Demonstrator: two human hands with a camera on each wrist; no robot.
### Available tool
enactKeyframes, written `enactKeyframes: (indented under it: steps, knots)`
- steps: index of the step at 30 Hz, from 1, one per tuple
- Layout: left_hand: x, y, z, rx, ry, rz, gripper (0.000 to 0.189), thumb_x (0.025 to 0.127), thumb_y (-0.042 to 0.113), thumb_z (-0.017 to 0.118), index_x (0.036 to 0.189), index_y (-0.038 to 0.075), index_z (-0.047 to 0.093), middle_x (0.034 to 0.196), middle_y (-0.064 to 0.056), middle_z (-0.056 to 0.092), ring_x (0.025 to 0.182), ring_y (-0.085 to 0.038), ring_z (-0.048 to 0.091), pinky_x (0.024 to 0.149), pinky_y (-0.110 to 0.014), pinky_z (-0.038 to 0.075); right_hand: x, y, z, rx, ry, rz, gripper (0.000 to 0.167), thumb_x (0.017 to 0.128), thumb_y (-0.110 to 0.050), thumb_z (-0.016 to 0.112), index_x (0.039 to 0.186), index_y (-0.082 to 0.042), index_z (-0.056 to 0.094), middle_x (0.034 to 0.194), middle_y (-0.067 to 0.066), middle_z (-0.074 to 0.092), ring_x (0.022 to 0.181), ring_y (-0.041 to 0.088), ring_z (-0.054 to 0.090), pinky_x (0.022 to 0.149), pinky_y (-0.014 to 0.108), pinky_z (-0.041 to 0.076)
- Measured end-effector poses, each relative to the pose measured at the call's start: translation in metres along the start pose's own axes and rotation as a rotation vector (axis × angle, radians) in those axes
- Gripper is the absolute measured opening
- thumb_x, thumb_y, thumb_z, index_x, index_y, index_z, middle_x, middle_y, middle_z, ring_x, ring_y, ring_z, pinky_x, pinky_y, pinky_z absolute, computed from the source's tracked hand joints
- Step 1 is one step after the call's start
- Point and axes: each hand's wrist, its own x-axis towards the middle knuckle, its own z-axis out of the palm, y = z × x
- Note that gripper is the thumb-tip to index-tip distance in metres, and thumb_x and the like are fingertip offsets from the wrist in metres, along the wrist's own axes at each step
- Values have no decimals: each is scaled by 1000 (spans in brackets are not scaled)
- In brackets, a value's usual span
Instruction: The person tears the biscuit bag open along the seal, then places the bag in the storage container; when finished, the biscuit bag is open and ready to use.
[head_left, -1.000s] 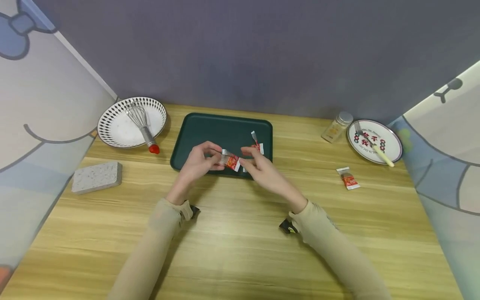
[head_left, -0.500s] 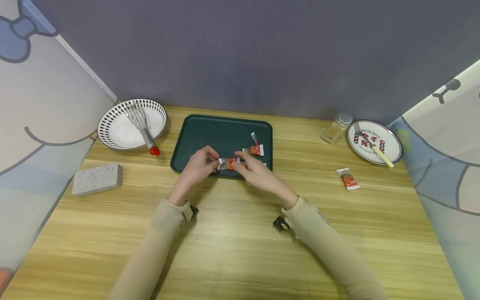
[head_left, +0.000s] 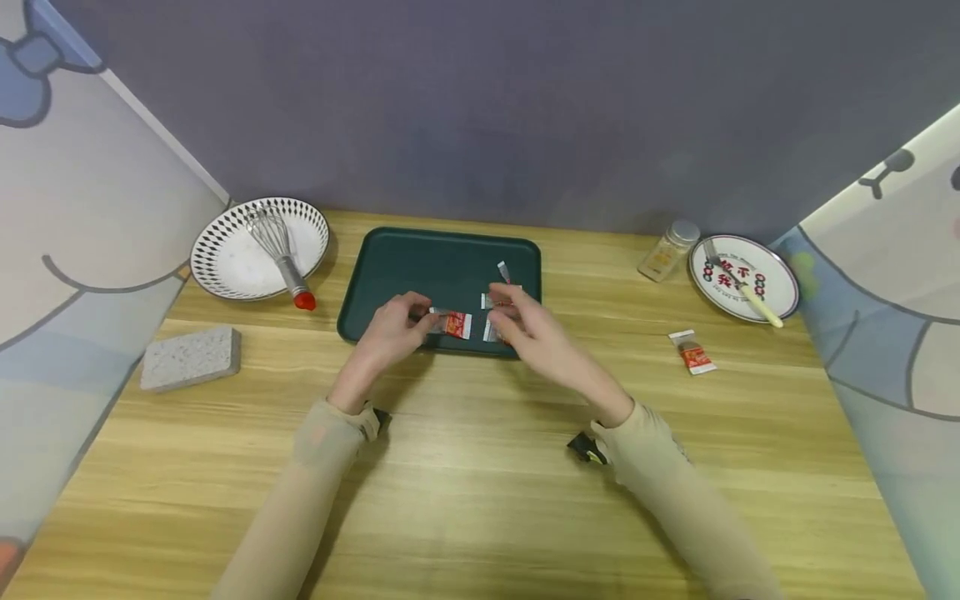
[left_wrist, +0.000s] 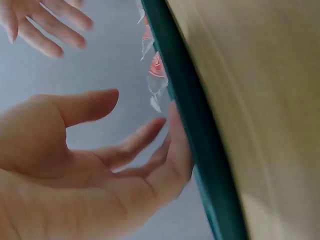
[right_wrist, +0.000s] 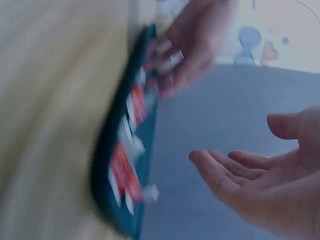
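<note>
A small red and clear wrapped packet lies on the dark green tray, near its front edge. My left hand is at the packet's left end; in the left wrist view its thumb and fingers stand apart, with the packet beyond the fingertips. Over the tray's right part hovers my right hand, its fingers relaxed and holding nothing in the right wrist view. Beneath it more red packets lie on the tray, partly hidden by the hand in the head view.
At left stand a patterned bowl with a whisk and a grey speckled block. To the right are a shaker jar, a plate with a fork, and another red packet on the table.
The packet held between both hands has been lowered onto the tray and let go. My right hand has drawn away from it to the right; the left stays at its left end.
</note>
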Motion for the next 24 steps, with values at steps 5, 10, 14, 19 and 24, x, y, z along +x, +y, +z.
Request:
enactKeyframes:
  steps: [5, 10, 14, 19, 24]
  knots:
    - [-2, 15, 10, -17, 76, 70, 41, 111, 16, 57, 141, -12, 53, 118, -25, 55, 100, -37, 58, 87, -50, 49, -26, 12, -48, -36, 135, 38, 40, 114, -7, 50, 150, 10, 49, 141, 30, 62, 129, 41, 61, 109, 55, 49]
    - [6, 50, 34, -87, 20, 187, 38, 112, 15, 55, 141, -10, 56, 115, -19, 59, 98, -33, 60, 84, -46, 50, -60, 34, -91, -107, 223, 135, 39, 115, -9, 46, 148, 11, 51, 140, 33, 61, 127, 46, 62, 108, 54, 50]
    - [14, 80, 62, -144, -94, 235, 37, 114, 15, 49, 142, -8, 56, 125, -19, 66, 110, -32, 65, 94, -45, 53, -87, 57, -112, -229, 320, 162, 36, 114, -8, 48, 141, 14, 57, 131, 34, 66, 114, 45, 69, 90, 23, 55]
    - [23, 115, 101, -205, -261, 245, 41, 116, 16, 42, 149, -6, 52, 132, -21, 68, 126, -31, 63, 107, -42, 50, -116, 84, -134, -333, 415, 199, 31, 114, -6, 47, 130, 15, 64, 114, 33, 71, 87, 18, 74, 66, 10, 50]
    - [25, 143, 136, -258, -399, 241, 47, 117, 20, 39, 156, -5, 47, 142, -20, 64, 132, -28, 61, 113, -37, 46, -137, 98, -147, -396, 421, 272, 36, 115, -11, 45, 132, 14, 64, 116, 34, 71, 95, 40, 73, 66, 13, 45]
